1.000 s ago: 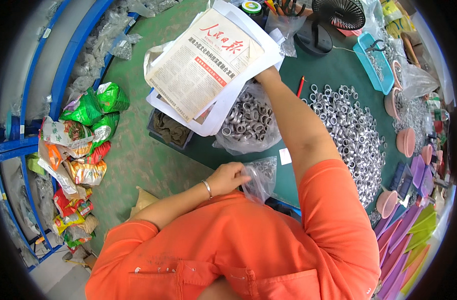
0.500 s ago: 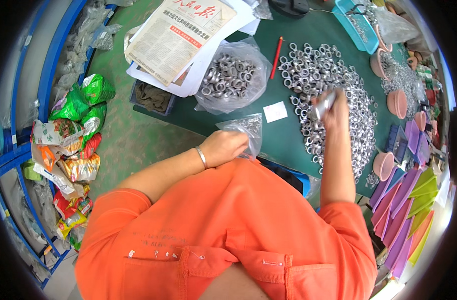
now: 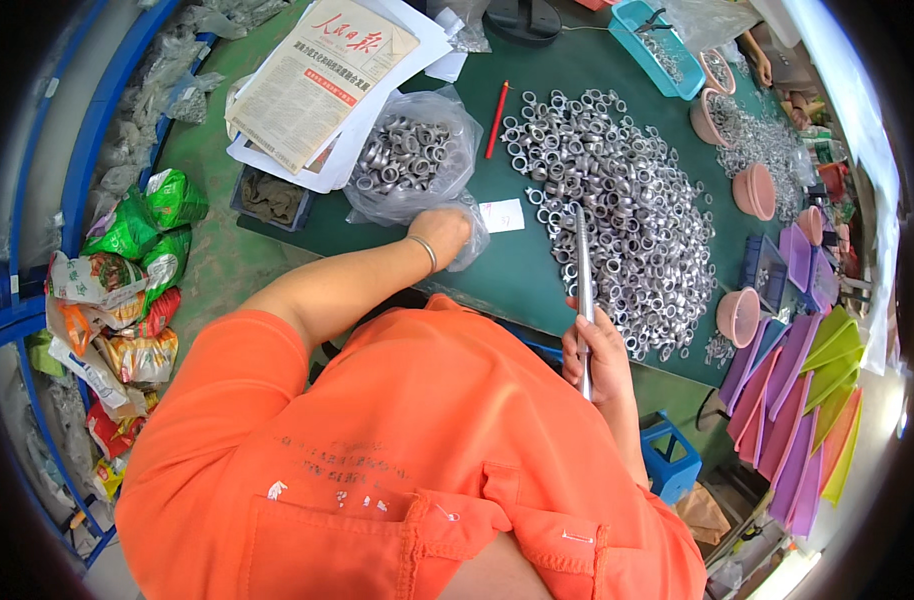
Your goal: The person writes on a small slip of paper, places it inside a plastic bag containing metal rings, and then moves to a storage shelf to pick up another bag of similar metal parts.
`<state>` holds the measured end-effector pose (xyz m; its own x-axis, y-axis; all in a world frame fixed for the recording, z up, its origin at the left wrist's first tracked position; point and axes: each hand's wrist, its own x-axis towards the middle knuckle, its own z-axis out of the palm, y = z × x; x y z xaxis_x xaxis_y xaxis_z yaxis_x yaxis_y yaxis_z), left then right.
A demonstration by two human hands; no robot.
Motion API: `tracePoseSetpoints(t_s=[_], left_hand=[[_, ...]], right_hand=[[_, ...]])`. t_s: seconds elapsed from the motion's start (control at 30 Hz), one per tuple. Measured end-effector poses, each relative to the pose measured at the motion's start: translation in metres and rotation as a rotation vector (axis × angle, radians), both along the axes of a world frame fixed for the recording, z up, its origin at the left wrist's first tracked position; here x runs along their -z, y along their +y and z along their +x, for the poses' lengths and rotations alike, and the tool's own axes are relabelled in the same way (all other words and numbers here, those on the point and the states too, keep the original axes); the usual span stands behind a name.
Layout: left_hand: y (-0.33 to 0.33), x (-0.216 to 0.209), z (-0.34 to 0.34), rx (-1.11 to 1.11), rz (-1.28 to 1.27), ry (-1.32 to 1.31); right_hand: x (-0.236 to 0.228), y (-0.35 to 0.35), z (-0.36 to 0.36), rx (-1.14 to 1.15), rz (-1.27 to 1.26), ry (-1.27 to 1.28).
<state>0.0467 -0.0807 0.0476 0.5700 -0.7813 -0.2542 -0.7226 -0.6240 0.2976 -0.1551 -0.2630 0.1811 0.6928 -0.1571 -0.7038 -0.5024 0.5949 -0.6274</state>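
Note:
My right hand (image 3: 602,352) grips a long, tapered silvery metal tool (image 3: 583,265); its narrow end points away over the near edge of a large heap of metal rings (image 3: 617,200). Farther left, my left hand (image 3: 443,236) is closed at a small clear plastic bag (image 3: 471,247), its fingertips mostly hidden. Just beyond it stands a bigger clear bag (image 3: 467,150) full of similar metal rings (image 3: 402,152). Between the bags and the heap lies a small white paper slip (image 3: 502,215).
A red pencil (image 3: 497,120) lies behind the slip. Newspaper (image 3: 317,85) and papers cover the far left of the green table (image 3: 507,275). A turquoise tray (image 3: 657,50), pink bowls (image 3: 753,190) and purple bins stand rightward. A blue stool (image 3: 669,457) is below; another person's hand (image 3: 762,70) shows far right.
My right hand has drawn back from the heap toward me with the metal tool. My left hand has moved a little farther away onto the small bag. The whole view has shifted.

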Motion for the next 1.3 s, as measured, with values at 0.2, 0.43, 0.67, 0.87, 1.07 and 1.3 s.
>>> tracePoseSetpoints(t_s=[0.2,0.43,0.67,0.87,1.07,1.3], left_hand=[[-0.013,0.029,-0.01,-0.086,0.043,-0.169],[-0.012,0.018,-0.005,-0.032,0.038,0.011],[-0.008,0.015,-0.012,0.145,0.02,-0.102],[-0.004,0.03,-0.018,-0.034,-0.065,-0.065],[0.012,-0.012,-0.006,-0.252,-0.278,0.318],[0.022,-0.026,-0.011,-0.77,-0.53,1.073]], right_hand=[[-0.005,-0.005,-0.018,0.007,-0.138,0.024],[-0.011,-0.01,-0.021,-0.125,-0.255,0.067],[-0.007,-0.012,-0.016,-0.214,-0.305,0.044],[-0.001,-0.016,-0.016,-0.233,-0.352,0.02],[0.004,-0.016,-0.016,-0.247,-0.412,0.001],[0.009,-0.009,-0.006,-0.365,-0.504,-0.076]])
